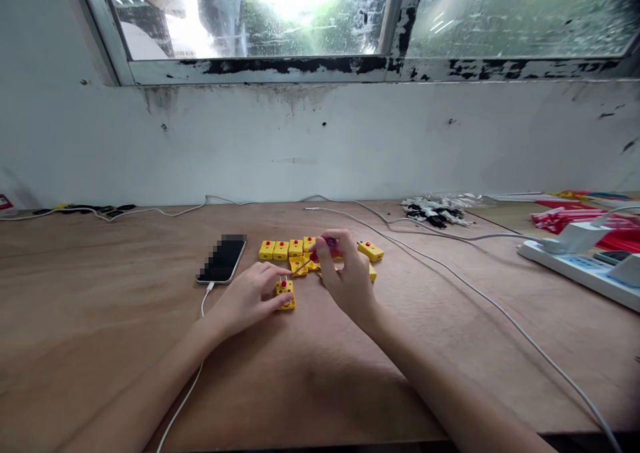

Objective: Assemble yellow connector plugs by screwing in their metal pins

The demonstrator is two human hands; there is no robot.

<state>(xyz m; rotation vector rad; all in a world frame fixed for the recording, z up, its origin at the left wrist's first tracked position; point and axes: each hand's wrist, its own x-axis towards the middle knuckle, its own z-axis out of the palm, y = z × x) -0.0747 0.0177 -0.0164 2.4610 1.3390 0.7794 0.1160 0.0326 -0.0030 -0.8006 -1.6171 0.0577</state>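
Observation:
Near the middle of the table, my left hand (pixel 254 289) is closed on a small yellow two-pin plug (pixel 285 296). Its pins point away from me, and a red dot shows on top. My right hand (pixel 347 273) grips a screwdriver (pixel 315 256) by its reddish handle. The thin shaft slants down to the left, its tip close to my left index finger; I cannot tell whether it touches anything. Just beyond, several yellow plugs (pixel 281 250) stand in a row. A yellow plug piece (pixel 298 266) lies in front of them, and other yellow parts are partly hidden by my right hand.
A phone (pixel 225 258) on a white charging cable (pixel 204 301) lies left. Another yellow plug (pixel 371 250) sits right of my hand. Farther right are black and white small parts (pixel 436 212), a white power strip (pixel 580 266) and red items (pixel 565 220). A long white cable (pixel 480 293) crosses the table.

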